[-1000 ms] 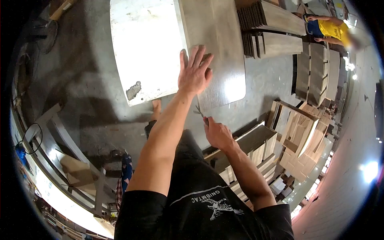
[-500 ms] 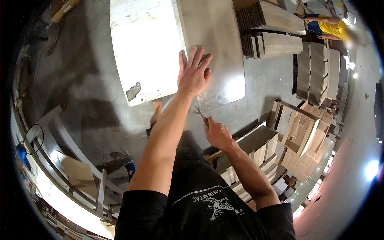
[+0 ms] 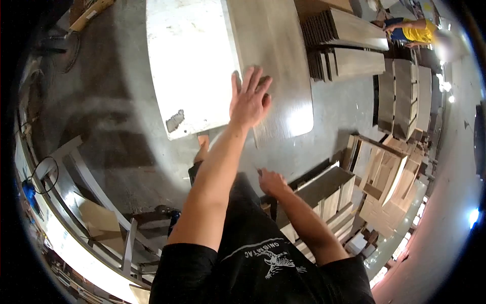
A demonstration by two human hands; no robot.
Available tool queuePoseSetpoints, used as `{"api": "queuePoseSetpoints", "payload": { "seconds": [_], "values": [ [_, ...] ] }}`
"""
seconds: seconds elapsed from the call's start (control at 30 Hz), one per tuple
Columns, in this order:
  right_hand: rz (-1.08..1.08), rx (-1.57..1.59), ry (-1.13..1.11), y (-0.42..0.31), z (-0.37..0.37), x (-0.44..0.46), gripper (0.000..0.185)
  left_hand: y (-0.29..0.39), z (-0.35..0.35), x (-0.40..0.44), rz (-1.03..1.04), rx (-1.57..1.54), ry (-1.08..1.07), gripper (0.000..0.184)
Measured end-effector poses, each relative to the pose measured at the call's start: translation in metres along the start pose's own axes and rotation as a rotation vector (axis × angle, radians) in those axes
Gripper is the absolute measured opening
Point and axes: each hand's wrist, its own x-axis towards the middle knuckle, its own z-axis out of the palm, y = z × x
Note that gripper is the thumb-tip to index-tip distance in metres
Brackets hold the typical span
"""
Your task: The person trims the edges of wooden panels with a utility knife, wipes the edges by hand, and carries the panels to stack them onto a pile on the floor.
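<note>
My left hand (image 3: pixel 250 105) is spread out, palm down, on a brownish wood-grain board (image 3: pixel 283 66) near its inner long edge. The board lies beside a bright white panel (image 3: pixel 192 61) with a grey worn patch at its near corner. My right hand (image 3: pixel 274 183) is closed, in the gap between the board's near end and my body. It grips a small red-handled tool with a metal blade; its handle is now mostly hidden by the fingers and the blade is blurred.
Stacked boards (image 3: pixel 357 63) stand beyond the wood-grain board on the right. Nearer are a wooden frame (image 3: pixel 377 164) and a low stack with a dark top (image 3: pixel 324 187). A metal frame (image 3: pixel 96 172) stands at left. A person in a yellow shirt (image 3: pixel 420 31) is at the far right.
My right hand has drawn back from the board's near end toward my body with the tool. My left hand sits slightly lower in view, still on the board; the whole view has shifted a little.
</note>
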Motion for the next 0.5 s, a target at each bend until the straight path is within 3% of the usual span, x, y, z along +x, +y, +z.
{"api": "queuePoseSetpoints", "payload": {
  "seconds": [0.13,0.23,0.37,0.5],
  "values": [
    [0.043,0.392,0.03,0.001,0.024,-0.021,0.041,0.0,-0.001,-0.004,0.0,0.008,0.008,0.05],
    [-0.025,0.395,0.072,0.017,0.052,-0.02,0.039,0.001,0.0,-0.002,0.011,0.021,0.005,0.052],
    [-0.078,0.77,0.065,0.057,0.102,-0.001,0.032,-0.001,0.001,-0.002,0.012,0.062,-0.023,0.056],
    [0.046,1.127,0.072,0.069,0.123,-0.002,0.028,-0.001,-0.003,-0.033,0.06,-0.056,-0.027,0.062]
  ]
}}
